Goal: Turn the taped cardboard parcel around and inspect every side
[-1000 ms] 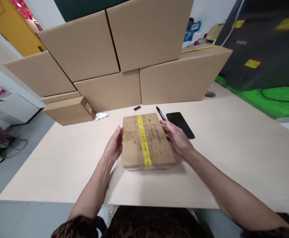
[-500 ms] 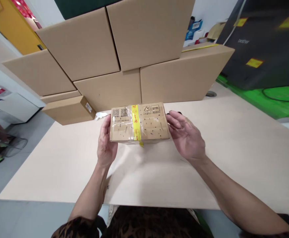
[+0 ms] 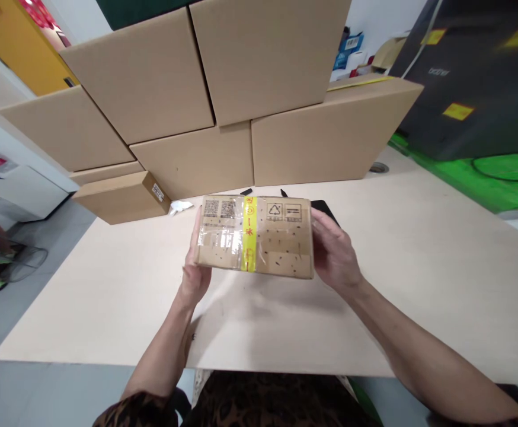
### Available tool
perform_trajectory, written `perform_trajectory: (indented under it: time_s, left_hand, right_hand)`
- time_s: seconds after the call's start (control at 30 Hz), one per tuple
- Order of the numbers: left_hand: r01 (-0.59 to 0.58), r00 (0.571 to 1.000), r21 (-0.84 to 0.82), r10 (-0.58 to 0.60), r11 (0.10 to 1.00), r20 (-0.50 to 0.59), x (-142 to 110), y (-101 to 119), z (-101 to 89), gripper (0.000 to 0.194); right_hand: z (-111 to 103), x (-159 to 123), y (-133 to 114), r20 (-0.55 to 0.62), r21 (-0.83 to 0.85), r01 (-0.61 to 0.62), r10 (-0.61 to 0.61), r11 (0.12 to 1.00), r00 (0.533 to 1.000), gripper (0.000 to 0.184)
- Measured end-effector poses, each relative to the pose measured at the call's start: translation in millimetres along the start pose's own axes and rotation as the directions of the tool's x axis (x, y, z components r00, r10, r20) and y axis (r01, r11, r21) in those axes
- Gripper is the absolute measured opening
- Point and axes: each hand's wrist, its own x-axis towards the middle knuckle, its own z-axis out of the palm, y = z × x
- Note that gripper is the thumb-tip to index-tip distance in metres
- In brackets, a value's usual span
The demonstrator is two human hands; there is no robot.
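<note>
A small cardboard box [image 3: 281, 240] is held above the table between my two hands. Clear tape and a yellow strip with red print run over its top, beside printed codes, a recycling mark and scattered dark marks. My left hand [image 3: 195, 276] grips the box's left side, its fingers partly hidden behind it. At the right end, my right hand [image 3: 336, 252] presses against the side, fingertips partly out of sight. Behind the box lie a black marker-like item [image 3: 284, 193], a small dark piece [image 3: 246, 191] and a flat black object [image 3: 325, 209], partly covered.
Large cardboard boxes [image 3: 268, 65] are stacked along the back of the pale table [image 3: 108, 296]. A flatter carton [image 3: 117, 198] and a crumpled white scrap [image 3: 181, 206] lie at left. On the right, a dark machine [image 3: 472, 89] stands on a green surface [image 3: 499, 178].
The box has come up and closer to me, slightly rightward, looking larger. My right hand has closed in against its side. Dark items behind it now show.
</note>
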Motion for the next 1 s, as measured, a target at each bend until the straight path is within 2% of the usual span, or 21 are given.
perform_trajectory:
  time_s: [0.07, 0.17, 0.23, 0.3, 0.37, 0.43, 0.5, 0.57, 0.63, 0.73, 0.8, 0.83, 0.9, 1.0]
  left_hand:
    - [-0.124, 0.985, 0.085, 0.112, 0.989, 0.131, -4, 3, -4.8, 0.113]
    - [-0.325, 0.910, 0.242, 0.233, 0.914, 0.343, -8, 11, -10.1, 0.099]
    - [-0.481, 0.830, 0.344, 0.293, 0.806, 0.475, -9, 15, -10.9, 0.094]
    - [-0.610, 0.757, 0.427, 0.333, 0.667, 0.562, -8, 16, -9.6, 0.095]
    - [-0.689, 0.709, 0.483, 0.362, 0.541, 0.605, -7, 15, -6.5, 0.098]
    - [-0.737, 0.671, 0.506, 0.402, 0.447, 0.622, -6, 12, -2.1, 0.098]
    - [-0.778, 0.627, 0.498, 0.427, 0.383, 0.651, -6, 7, 3.6, 0.096]
    - [-0.806, 0.590, 0.477, 0.413, 0.349, 0.694, -6, 0, 10.1, 0.092]
    - [-0.815, 0.574, 0.473, 0.363, 0.333, 0.734, -7, -8, 15.7, 0.084]
    - [-0.808, 0.585, 0.499, 0.317, 0.313, 0.747, -5, -20, 16.6, 0.076]
    - [-0.782, 0.622, 0.547, 0.321, 0.298, 0.714, -2, -24, 9.9, 0.081]
    - [-0.756, 0.654, 0.584, 0.320, 0.294, 0.685, 1, -26, 4.5, 0.087]
    - [-0.659, 0.752, 0.687, 0.283, 0.305, 0.596, 7, -28, -8.8, 0.100]
    - [-0.471, 0.878, 0.798, 0.110, 0.376, 0.467, 16, -31, -29.6, 0.123]
  right_hand:
    - [-1, 1, 0, -0.023, -0.023, -0.022, 0.022, 0.999, 1.000, 0.040]
    - [-5, 6, 5, -0.035, -0.043, -0.042, 0.040, 0.998, 0.999, 0.044]
    - [-8, 11, 15, -0.067, -0.020, -0.083, 0.081, 0.996, 0.994, 0.043]
    - [-10, 17, 29, -0.109, 0.019, -0.192, 0.193, 0.981, 0.975, 0.037]
    - [-12, 23, 42, -0.116, 0.044, -0.335, 0.338, 0.941, 0.934, 0.031]
    - [-15, 29, 50, -0.105, 0.053, -0.400, 0.403, 0.915, 0.909, 0.027]
    - [-20, 35, 51, -0.142, 0.055, -0.348, 0.352, 0.936, 0.925, 0.028]
    - [-27, 42, 48, -0.245, 0.042, -0.229, 0.232, 0.973, 0.941, 0.031]
    - [-32, 47, 44, -0.339, 0.003, -0.139, 0.132, 0.990, 0.932, 0.034]
    - [-35, 49, 40, -0.358, -0.071, -0.062, 0.033, 0.996, 0.933, 0.034]
    - [-34, 48, 40, -0.323, -0.103, -0.041, 0.005, 0.994, 0.946, 0.034]
    - [-33, 47, 41, -0.306, -0.110, -0.051, 0.015, 0.993, 0.952, 0.035]
    - [-31, 45, 43, -0.275, -0.124, -0.091, 0.054, 0.988, 0.960, 0.038]
    - [-29, 43, 45, -0.216, -0.156, -0.103, 0.068, 0.982, 0.974, 0.041]
